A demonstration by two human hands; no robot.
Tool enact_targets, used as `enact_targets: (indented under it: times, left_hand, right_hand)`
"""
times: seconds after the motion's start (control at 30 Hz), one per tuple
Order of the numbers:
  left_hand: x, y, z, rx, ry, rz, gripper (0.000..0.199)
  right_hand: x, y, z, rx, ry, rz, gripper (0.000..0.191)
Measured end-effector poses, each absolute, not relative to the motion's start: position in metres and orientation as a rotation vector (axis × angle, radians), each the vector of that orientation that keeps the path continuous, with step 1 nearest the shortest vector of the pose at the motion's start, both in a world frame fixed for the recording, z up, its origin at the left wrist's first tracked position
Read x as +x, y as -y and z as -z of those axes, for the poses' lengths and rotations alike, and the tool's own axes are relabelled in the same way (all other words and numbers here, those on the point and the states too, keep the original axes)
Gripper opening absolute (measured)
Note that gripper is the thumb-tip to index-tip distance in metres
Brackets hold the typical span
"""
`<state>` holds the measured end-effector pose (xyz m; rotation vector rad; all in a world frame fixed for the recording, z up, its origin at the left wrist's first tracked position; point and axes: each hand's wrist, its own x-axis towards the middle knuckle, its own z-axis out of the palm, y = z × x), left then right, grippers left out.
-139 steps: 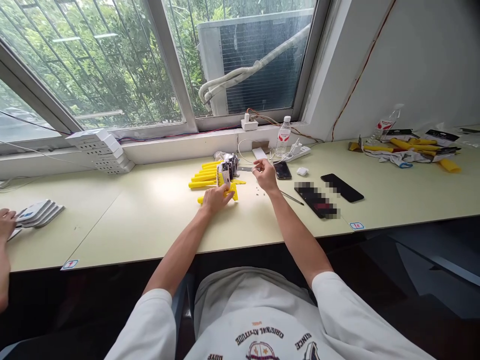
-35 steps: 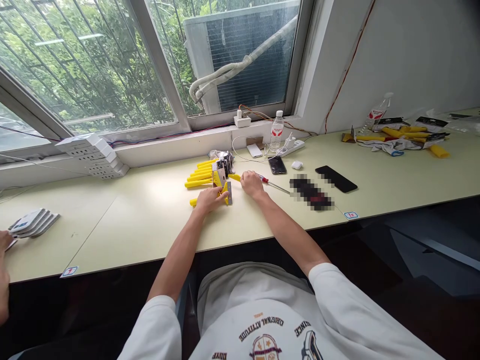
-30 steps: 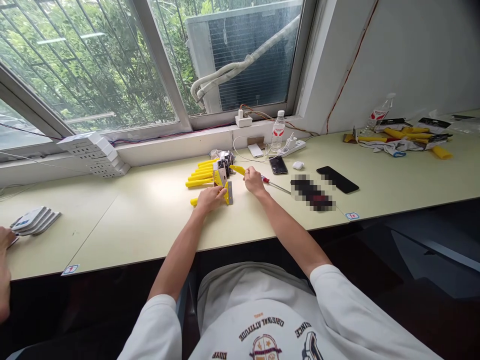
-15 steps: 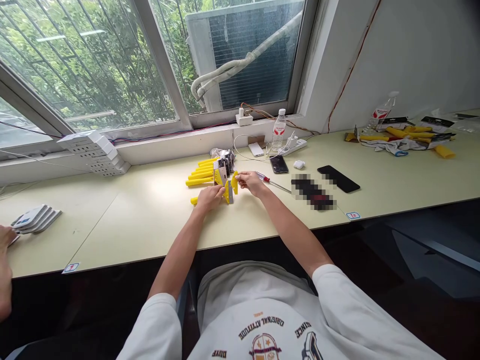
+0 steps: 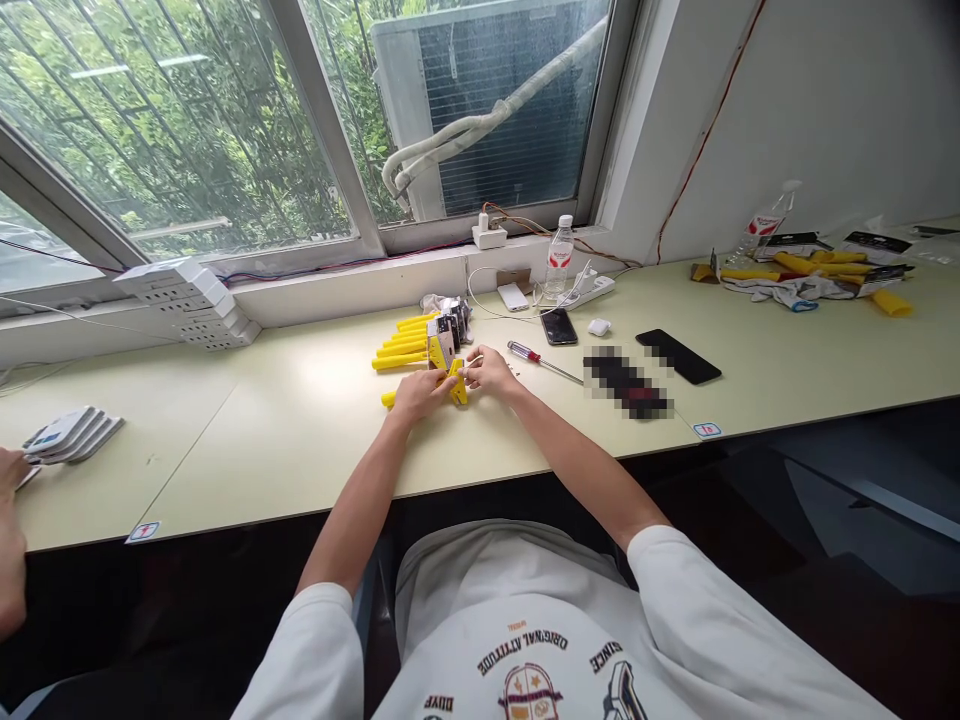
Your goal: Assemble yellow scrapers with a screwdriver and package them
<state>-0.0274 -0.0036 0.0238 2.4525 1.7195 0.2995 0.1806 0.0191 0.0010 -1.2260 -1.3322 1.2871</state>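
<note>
My left hand (image 5: 418, 394) grips a yellow plastic part (image 5: 456, 383) on the tabletop, with a yellow bar end (image 5: 388, 400) sticking out to its left. My right hand (image 5: 489, 372) pinches the same part from the right, and the fingertips of both hands nearly meet. A row of yellow bars (image 5: 400, 346) lies just beyond my left hand, beside a black and silver packaged item (image 5: 447, 340). A red-handled screwdriver (image 5: 536, 358) lies on the table, just beyond my right hand and not touched by it.
Phones (image 5: 559, 326) and a pixelated object (image 5: 626, 382) lie to the right. A power strip (image 5: 589, 291) and water bottle (image 5: 559, 256) stand behind them. Yellow pieces and cloth (image 5: 795, 290) lie far right. A co-worker's hand (image 5: 10, 470) is beside white packets (image 5: 73, 435) at far left.
My right hand has moved left and down, bringing its yellow piece from upright beside the held part to against it. The screwdriver now lies uncovered behind my right hand.
</note>
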Motion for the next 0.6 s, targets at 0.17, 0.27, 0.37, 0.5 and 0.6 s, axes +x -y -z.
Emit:
enact_targets:
  times: [0.17,0.27,0.37,0.5,0.6]
  left_hand:
    - [-0.0275,0.0023,-0.0211,2.475,-1.734,-0.295,0.060]
    - [-0.0275,0.0030,-0.0214,2.474,-1.740,-0.297,0.059]
    - [-0.0278,0.0034,-0.0219,2.471,-1.731,-0.299,0.059]
    - [-0.0284,0.0022,-0.0206,2.477,-1.726,-0.302,0.055]
    - [-0.0289,0.0009,-0.0191,2.491,-1.716,-0.310,0.054]
  right_hand:
    - [0.1737,-0.0180,0.0045,-1.296,1.351,-1.155,0.032]
    - [0.1732,-0.0195,0.0069,-1.313,1.352,-1.154,0.032]
    - [0.1744,-0.0215,0.0070,-1.295,1.370,-1.248,0.024]
    - [0.1767,-0.0230,0.0065,-1.258,1.381,-1.307,0.018]
    - [0.1775,-0.0235,0.0067,-1.249,1.389,-1.264,0.013]
